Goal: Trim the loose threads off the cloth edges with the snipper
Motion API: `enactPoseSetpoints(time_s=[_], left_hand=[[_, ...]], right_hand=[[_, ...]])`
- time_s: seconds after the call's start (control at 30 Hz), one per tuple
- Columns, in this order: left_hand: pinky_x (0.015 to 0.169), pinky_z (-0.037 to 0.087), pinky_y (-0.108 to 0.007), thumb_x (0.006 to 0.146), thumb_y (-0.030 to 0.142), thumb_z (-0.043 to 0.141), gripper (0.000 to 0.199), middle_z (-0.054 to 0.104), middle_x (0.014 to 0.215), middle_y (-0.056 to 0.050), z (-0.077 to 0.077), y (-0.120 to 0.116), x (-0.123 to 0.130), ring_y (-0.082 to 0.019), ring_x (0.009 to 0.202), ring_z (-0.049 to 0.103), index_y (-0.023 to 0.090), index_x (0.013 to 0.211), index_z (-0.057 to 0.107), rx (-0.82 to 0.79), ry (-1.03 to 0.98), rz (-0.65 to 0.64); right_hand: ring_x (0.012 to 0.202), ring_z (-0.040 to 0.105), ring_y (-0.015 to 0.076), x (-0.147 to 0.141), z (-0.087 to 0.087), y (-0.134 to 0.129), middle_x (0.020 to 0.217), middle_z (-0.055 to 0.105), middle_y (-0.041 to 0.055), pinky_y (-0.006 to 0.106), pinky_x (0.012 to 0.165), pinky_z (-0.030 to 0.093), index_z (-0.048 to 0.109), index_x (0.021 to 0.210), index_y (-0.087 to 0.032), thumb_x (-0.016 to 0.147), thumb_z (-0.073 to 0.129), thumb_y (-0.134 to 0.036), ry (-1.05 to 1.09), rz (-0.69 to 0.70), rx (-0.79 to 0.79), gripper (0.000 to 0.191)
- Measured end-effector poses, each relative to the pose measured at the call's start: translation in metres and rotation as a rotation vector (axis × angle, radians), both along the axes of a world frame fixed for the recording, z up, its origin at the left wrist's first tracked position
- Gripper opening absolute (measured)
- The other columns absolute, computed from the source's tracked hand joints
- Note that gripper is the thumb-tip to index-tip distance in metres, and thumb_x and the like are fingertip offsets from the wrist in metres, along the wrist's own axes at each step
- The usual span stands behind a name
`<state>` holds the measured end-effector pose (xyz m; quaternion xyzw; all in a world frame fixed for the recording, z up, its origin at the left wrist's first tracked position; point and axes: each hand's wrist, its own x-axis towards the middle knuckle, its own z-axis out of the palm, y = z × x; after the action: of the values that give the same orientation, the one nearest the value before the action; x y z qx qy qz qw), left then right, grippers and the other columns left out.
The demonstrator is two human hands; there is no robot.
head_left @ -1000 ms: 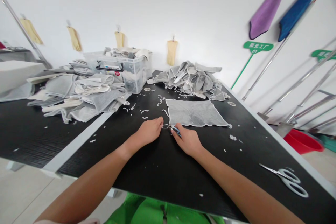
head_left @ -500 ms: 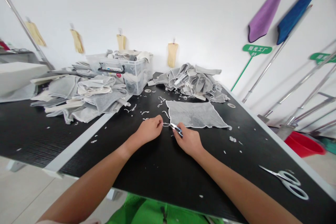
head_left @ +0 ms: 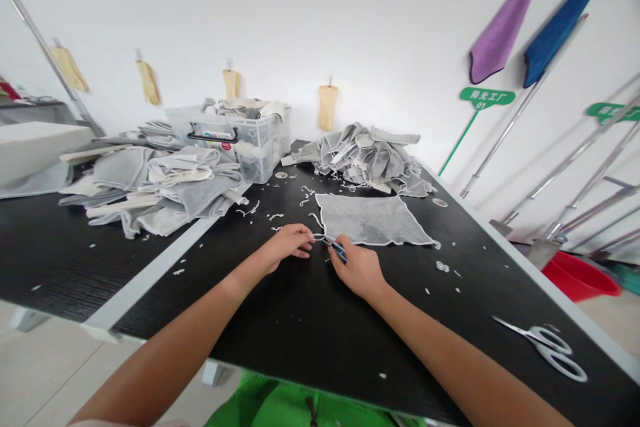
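Observation:
A grey cloth [head_left: 375, 219] with a white stitched edge lies flat on the black table, a little beyond my hands. From its near left corner a white thread [head_left: 319, 236] runs to the fingertips of my left hand [head_left: 287, 245], which pinch it while the lower fingers hang looser. My right hand [head_left: 361, 269] is closed around small blue-handled thread snips [head_left: 339, 250]. Their blades point left and meet the thread beside the cloth's corner; whether the blades are closed on it I cannot tell.
Large white-handled scissors [head_left: 547, 347] lie at the right. Beyond the cloth is a crumpled heap of grey cloths [head_left: 370, 153]. Stacked cloths [head_left: 165, 180] and a clear plastic bin [head_left: 265, 140] full of cloths stand at the left. Thread scraps [head_left: 443, 267] litter the black tabletop [head_left: 300, 340].
My left hand's fingers have loosened from a tight fist and stretched toward the thread's end near the snips. My right hand and the cloth stay nearly where they were.

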<state>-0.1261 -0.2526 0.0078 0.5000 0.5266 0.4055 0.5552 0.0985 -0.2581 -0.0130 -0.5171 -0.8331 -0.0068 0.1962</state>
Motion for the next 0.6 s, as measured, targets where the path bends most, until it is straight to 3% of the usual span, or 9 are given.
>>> enactPoseSetpoints(time_s=[0.17,0.43,0.6], left_hand=[[0.086,0.061,-0.036,0.077,0.039,0.081,0.032,0.072,0.101,-0.01,-0.005,0.003,0.001,-0.018,0.092,0.069,0.015,0.085,0.061,0.0,-0.089,0.049],[0.078,0.059,-0.033,0.087,0.036,0.074,0.027,0.074,0.101,-0.011,-0.019,0.009,0.0,-0.014,0.076,0.069,0.016,0.092,0.057,0.037,-0.078,0.015],[0.076,0.058,-0.032,0.086,0.038,0.075,0.029,0.073,0.098,-0.009,-0.015,0.009,0.0,-0.013,0.074,0.068,0.017,0.092,0.056,0.048,-0.072,0.005]], right_hand=[[0.067,0.068,0.0178,0.0,0.001,-0.003,0.078,0.074,-0.0005,0.028,0.06,0.027,0.061,0.108,-0.026,0.105,0.045,-0.048,0.016,-0.026,0.008,0.027],[0.066,0.068,0.0174,-0.001,0.0,-0.001,0.078,0.074,-0.0006,0.028,0.06,0.027,0.06,0.109,-0.026,0.104,0.047,-0.047,0.014,-0.025,0.005,0.026],[0.067,0.068,0.0171,-0.001,0.0,0.0,0.079,0.074,-0.0002,0.027,0.06,0.027,0.06,0.109,-0.025,0.104,0.048,-0.045,-0.007,-0.034,-0.008,0.024]])
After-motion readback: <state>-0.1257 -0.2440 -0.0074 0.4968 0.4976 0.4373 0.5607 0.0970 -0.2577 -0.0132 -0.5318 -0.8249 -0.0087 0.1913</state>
